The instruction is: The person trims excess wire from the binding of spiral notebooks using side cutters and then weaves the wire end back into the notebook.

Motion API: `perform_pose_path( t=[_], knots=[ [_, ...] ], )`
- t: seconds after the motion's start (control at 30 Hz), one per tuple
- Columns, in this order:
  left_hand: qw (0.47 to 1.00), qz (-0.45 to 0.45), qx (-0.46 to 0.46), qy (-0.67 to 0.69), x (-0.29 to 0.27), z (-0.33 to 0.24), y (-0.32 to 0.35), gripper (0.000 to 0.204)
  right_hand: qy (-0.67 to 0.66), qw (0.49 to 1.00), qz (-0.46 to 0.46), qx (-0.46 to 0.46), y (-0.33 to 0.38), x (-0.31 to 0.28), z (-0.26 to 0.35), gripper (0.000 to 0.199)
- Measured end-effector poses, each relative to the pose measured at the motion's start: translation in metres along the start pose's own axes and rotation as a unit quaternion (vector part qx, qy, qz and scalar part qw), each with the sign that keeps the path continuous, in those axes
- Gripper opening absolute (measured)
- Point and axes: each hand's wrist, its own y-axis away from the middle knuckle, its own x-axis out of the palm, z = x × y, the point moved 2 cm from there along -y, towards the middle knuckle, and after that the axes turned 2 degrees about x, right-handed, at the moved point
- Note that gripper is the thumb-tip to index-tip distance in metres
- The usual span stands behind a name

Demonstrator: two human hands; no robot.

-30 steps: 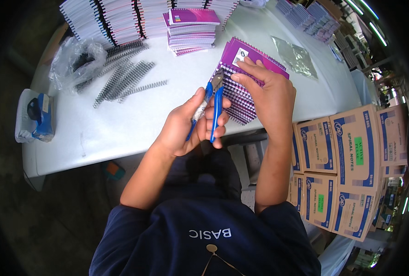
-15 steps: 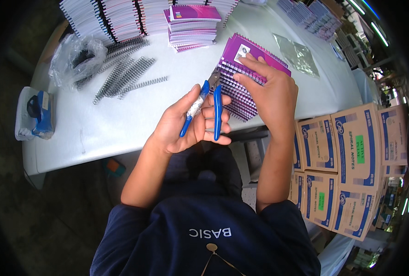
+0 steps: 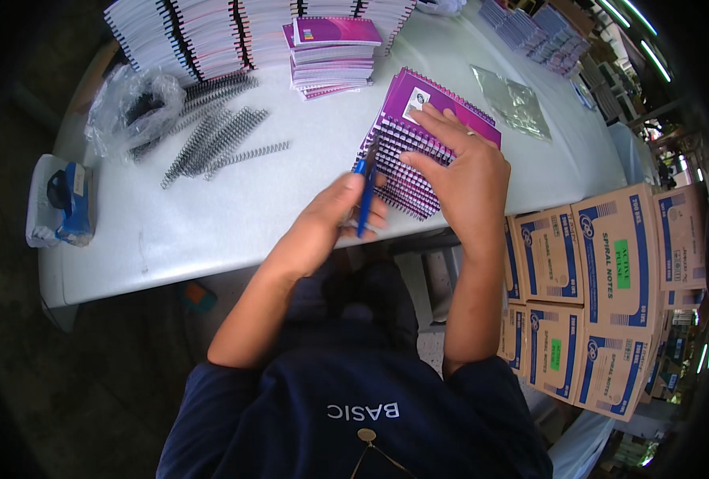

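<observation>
Wire cutters [image 3: 368, 190] with blue handles sit in my left hand [image 3: 326, 219], seen nearly edge-on and a little blurred. Their dark jaws are by the left corner of a stack of purple spiral notebooks [image 3: 470, 116], at the coil ends; whether they touch a coil I cannot tell. The spiral-bound edges [image 3: 406, 176] of the stack face me in rows. My right hand [image 3: 470, 176] lies over the top notebook with fingers stretched across its purple cover and the thumb apart near the bound edge. A white label [image 3: 416, 102] shows beside the fingertips.
Loose black spiral coils [image 3: 219, 144] and a clear plastic bag [image 3: 123, 104] are on the left of the white table [image 3: 163, 239]. Further back stand a smaller notebook pile [image 3: 334, 60] and tall bound stacks [image 3: 203, 36]. Cardboard boxes [image 3: 594, 295] rise at right, near the table edge.
My left hand has turned over, bringing the wire cutters from face-on to edge-on, with their handles closer together. My right hand and the notebook stack have shifted slightly in view.
</observation>
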Motion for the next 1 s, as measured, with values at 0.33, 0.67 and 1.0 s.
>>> perform_pose_path(
  t=[0.33,0.67,1.0],
  knots=[
    [0.867,-0.169,0.055,-0.465,0.010,-0.011,0.007,0.051,0.015,0.999,0.021,0.024,0.002,0.001,0.000,0.043],
    [0.885,0.186,-0.066,0.422,-0.007,0.010,-0.001,0.056,0.056,0.998,0.009,-0.010,0.006,0.006,-0.001,0.048],
    [0.988,0.013,-0.059,0.140,-0.002,0.017,0.001,0.052,0.117,0.993,0.010,-0.028,0.011,0.012,-0.001,0.059]
  ],
)
